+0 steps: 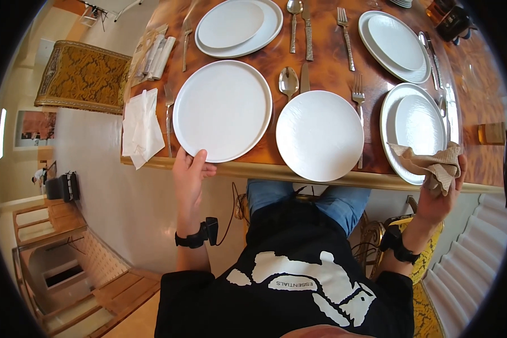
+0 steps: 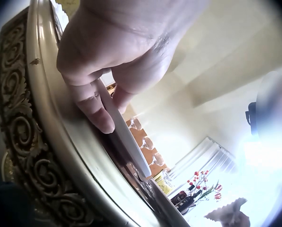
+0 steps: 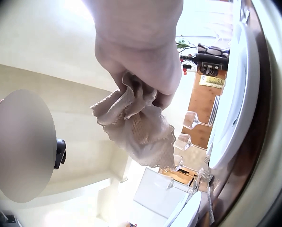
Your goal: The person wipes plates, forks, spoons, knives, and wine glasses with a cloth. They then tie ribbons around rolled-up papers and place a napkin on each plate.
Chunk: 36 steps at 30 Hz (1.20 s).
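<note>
My left hand (image 1: 192,173) pinches the near rim of a large white dinner plate (image 1: 222,110), thumb above and fingers below. From the left wrist view, that plate (image 2: 124,132) shows edge-on between thumb and fingers, tilted up from the table edge. A beige cloth napkin (image 1: 434,163) with a scalloped edge is bunched in my right hand (image 1: 438,197). It hangs from the curled fingers in the right wrist view, where the napkin (image 3: 141,130) is off the table. Behind it in the head view, a smaller plate (image 1: 419,121) sits on a larger white plate (image 1: 390,141).
A smaller white plate (image 1: 320,135) lies at the table's front edge, between forks and a spoon (image 1: 288,81). White paper napkins (image 1: 142,127) lie at the left corner. Stacked plates (image 1: 231,25) are across the table, with a dark bottle (image 1: 450,22) at far right.
</note>
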Each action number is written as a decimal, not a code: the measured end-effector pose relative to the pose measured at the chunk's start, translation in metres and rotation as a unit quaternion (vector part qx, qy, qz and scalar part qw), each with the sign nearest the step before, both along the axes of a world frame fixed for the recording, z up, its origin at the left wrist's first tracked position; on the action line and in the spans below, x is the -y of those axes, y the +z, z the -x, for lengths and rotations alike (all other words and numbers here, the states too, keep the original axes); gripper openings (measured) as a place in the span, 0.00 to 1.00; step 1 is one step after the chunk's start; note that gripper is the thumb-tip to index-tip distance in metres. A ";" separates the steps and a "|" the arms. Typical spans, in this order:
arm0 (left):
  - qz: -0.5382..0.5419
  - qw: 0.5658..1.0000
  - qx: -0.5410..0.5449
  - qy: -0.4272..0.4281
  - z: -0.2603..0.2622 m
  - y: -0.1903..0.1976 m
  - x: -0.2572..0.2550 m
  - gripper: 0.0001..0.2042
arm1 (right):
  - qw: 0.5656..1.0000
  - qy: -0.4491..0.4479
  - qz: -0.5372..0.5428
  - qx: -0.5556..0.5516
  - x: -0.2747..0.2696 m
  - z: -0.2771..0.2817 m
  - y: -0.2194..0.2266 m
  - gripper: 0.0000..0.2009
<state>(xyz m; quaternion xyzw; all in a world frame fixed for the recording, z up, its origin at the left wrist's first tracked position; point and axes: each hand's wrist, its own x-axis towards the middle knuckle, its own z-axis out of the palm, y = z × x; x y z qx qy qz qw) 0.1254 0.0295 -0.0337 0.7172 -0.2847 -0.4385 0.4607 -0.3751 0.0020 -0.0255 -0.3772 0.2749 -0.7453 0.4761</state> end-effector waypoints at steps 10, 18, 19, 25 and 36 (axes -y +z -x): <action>0.082 0.989 0.116 0.041 0.025 -0.007 -0.027 0.09 | 1.000 0.001 0.003 0.011 -0.005 -0.004 0.003 0.23; -0.070 0.961 -0.240 -0.114 0.141 -0.005 0.000 0.09 | 1.000 0.010 0.000 -0.016 -0.009 0.000 -0.005 0.25; -0.057 0.960 -0.243 -0.127 0.142 -0.008 0.004 0.09 | 1.000 -0.007 -0.008 -0.019 -0.010 -0.002 -0.006 0.25; 0.008 0.962 -0.251 -0.104 0.125 0.005 0.002 0.09 | 1.000 0.004 -0.020 -0.020 -0.023 0.019 -0.012 0.27; 0.032 0.993 -0.109 0.020 0.002 0.016 0.020 0.08 | 0.997 -0.040 -0.063 -0.011 -0.028 0.039 -0.029 0.26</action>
